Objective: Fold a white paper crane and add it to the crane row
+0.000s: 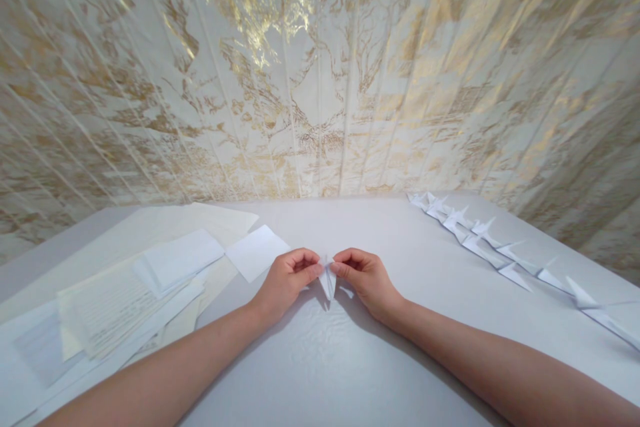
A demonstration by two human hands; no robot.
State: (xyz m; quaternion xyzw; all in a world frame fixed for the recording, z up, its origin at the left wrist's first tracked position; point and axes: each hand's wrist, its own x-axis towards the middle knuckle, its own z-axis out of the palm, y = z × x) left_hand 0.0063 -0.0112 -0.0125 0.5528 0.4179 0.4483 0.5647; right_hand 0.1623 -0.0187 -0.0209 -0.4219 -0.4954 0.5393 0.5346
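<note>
Between my two hands, over the middle of the table, is a small piece of folded white paper (327, 283) with narrow points hanging down. My left hand (291, 278) pinches its left side between thumb and forefinger. On the opposite side, the thumb and forefinger of my right hand (366, 279) grip it too. The top of the folded paper is partly covered by my fingertips. A blank square sheet (257, 252) lies just beyond my left hand.
Overlapping loose papers (107, 303), some with writing, spread over the left of the table (320, 373). Several folded paper cranes (470, 237) stand in rows along the right side. Behind the table's far edge rises a wall (320, 113) with gold patterns.
</note>
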